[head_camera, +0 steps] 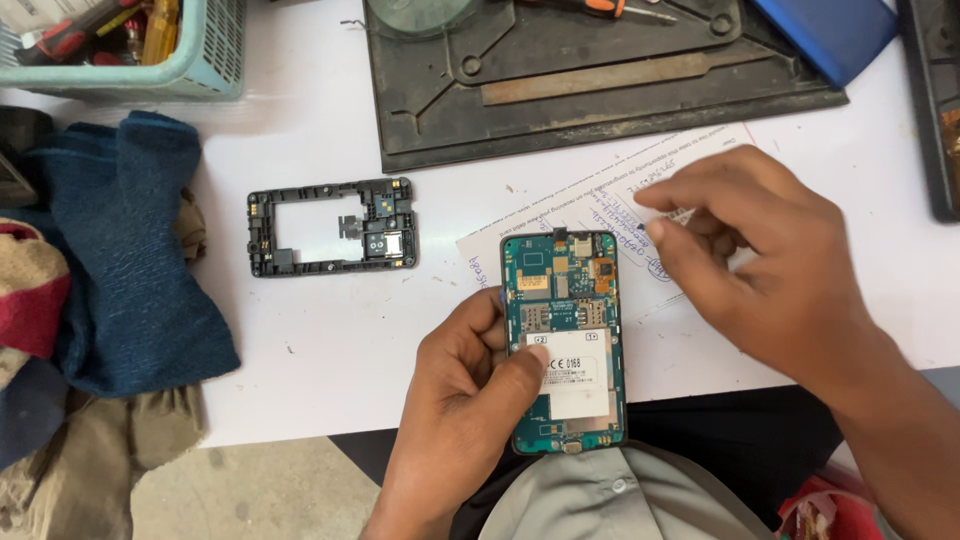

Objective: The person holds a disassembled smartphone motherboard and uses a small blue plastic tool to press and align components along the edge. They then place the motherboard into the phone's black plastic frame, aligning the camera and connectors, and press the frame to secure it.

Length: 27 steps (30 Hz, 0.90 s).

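White table (330, 350) serves as bench. Left hand (455, 400) grips phone (563, 340), board side up for access. Right hand (770, 270) pinches small part, too tiny to identify. Removed frame (330, 226) set aside.

White worktable over a bare floor

I see a white tabletop (330, 340) under even, soft light; a dark moulded work mat (600, 110) lies at the far side, a pale green basket (200, 70) far left, and grey concrete floor (260, 495) shows near left.
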### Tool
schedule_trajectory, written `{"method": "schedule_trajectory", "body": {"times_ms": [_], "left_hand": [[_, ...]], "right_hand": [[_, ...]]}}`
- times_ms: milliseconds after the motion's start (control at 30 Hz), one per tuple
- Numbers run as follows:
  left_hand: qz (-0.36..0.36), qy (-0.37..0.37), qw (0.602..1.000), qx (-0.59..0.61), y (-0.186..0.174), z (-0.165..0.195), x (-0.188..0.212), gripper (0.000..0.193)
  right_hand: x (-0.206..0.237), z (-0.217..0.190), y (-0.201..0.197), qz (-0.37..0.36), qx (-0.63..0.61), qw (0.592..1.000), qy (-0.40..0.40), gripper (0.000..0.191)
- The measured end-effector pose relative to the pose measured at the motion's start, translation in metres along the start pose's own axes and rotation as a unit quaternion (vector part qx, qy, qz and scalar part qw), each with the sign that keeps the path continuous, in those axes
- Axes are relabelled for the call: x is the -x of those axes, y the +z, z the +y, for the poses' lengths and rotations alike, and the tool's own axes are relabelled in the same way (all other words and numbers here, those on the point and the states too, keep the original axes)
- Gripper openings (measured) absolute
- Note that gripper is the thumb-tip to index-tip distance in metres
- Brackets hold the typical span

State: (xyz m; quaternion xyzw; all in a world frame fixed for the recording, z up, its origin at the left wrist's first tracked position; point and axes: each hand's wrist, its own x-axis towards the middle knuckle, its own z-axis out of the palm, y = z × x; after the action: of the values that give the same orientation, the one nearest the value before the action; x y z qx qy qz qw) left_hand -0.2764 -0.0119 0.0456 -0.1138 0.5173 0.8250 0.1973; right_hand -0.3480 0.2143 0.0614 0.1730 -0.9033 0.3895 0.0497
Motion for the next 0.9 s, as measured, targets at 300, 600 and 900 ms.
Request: {"method": "schedule_trajectory", "body": {"times_ms": [300,600,900], "left_hand": [[-0.015,-0.019,1.0,0.015,0.005,0.001,0.001,0.039],[-0.01,-0.023,1.0,-0.003,0.016,0.003,0.005,0.04],[-0.01,-0.03,0.999,-0.035,0.02,0.007,0.007,0.039]], "right_hand": [[0.011,-0.008,-0.004,-0.06,-0.084,0.991,-0.079,0.025],[0.01,-0.007,-0.005,-0.069,-0.072,0.992,-0.078,0.029],[0.014,-0.007,-0.003,-0.057,-0.064,0.994,-0.066,0.029]]}}
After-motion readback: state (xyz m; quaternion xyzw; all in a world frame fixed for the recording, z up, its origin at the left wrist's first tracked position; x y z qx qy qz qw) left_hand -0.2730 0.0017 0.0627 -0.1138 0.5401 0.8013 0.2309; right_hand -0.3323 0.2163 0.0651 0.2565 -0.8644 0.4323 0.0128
